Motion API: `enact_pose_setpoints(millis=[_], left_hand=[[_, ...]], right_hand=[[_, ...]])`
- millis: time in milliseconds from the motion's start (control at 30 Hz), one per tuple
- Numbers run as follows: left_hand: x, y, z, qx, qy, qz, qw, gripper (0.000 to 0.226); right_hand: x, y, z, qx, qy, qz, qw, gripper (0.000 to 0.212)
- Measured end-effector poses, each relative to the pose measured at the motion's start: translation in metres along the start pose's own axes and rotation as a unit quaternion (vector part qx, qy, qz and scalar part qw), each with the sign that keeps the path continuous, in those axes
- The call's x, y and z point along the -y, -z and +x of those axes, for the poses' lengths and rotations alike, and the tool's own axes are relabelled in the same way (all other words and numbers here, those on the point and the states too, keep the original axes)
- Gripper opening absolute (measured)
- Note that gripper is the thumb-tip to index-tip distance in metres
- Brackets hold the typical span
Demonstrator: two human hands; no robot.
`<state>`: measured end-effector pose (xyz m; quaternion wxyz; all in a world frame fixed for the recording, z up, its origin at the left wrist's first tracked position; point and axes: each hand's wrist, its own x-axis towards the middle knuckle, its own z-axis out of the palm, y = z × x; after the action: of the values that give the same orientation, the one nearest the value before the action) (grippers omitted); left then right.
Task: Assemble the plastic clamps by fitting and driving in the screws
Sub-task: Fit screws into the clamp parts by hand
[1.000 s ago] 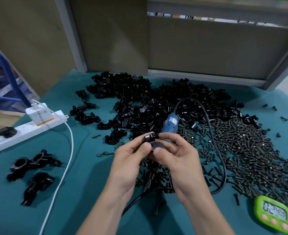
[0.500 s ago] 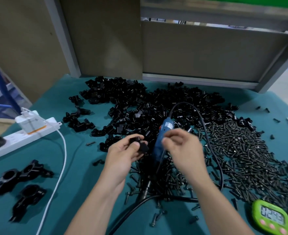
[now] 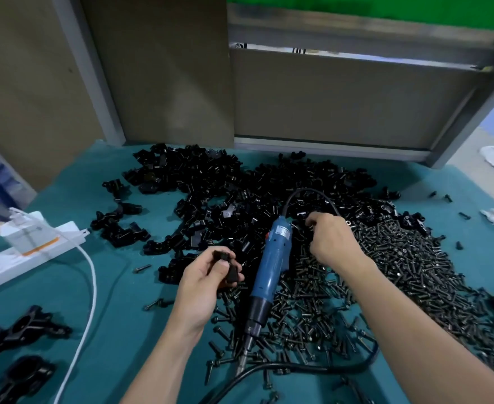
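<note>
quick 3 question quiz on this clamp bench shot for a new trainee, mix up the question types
1. True or false: the blue screwdriver lies unheld between the left hand and the right hand.
2. What does the left hand hold? A) a black clamp piece B) a single screw and nothing else C) the white cable
3. Fill in: the big heap of screws lies mostly to the person's ____ of the screwdriver.

Key: 1 true; 2 A; 3 right.
</note>
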<state>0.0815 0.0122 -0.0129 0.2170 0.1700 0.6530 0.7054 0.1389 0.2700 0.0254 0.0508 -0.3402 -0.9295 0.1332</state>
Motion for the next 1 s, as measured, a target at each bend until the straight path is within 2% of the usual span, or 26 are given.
enact_pose_setpoints(millis=[100,167,200,233,300,367,433,567,667,800,1000], left_hand=[[0.002,0.001,0.004,-0.007,-0.007,-0.004,1.0,0.038],[0.001,0.001,0.007,-0.015,-0.012,-0.01,1.0,0.038],[0.001,0.001,0.007,-0.016,-0.015,-0.011,1.0,0.037],[0.001,0.001,0.007,-0.014,-0.018,-0.009,1.0,0.037],[0.002,-0.001,0.006,-0.002,-0.038,0.007,0.999,0.037],[0.003,-0.004,0.002,0.003,-0.067,0.026,0.997,0.031],[0.002,-0.007,-0.001,0.01,-0.099,0.046,0.994,0.021],[0.004,-0.011,-0.006,0.055,-0.135,0.095,0.985,0.017],[0.004,-0.014,-0.007,0.09,-0.153,0.111,0.978,0.019],[0.003,-0.017,-0.007,0.107,-0.128,0.056,0.984,0.021],[0.003,-0.017,-0.008,0.106,-0.113,0.029,0.988,0.017]], right_hand=[[-0.007,0.004,-0.02,-0.05,-0.007,0.063,0.997,0.048],[-0.005,0.01,-0.036,-0.1,-0.008,0.187,0.977,0.042],[-0.001,0.014,-0.044,-0.1,0.003,0.282,0.954,0.041],[0.006,0.018,-0.053,-0.074,0.015,0.391,0.917,0.041],[0.021,0.02,-0.07,0.011,0.032,0.582,0.812,0.04],[0.032,0.012,-0.085,0.085,0.03,0.684,0.724,0.034],[0.038,-0.002,-0.094,0.114,0.022,0.723,0.681,0.029],[0.039,-0.022,-0.106,0.102,0.03,0.722,0.684,0.035],[0.037,-0.028,-0.108,0.081,0.056,0.736,0.67,0.043],[0.032,-0.033,-0.112,0.038,0.109,0.704,0.701,0.041],[0.028,-0.034,-0.113,-0.015,0.159,0.65,0.743,0.046]])
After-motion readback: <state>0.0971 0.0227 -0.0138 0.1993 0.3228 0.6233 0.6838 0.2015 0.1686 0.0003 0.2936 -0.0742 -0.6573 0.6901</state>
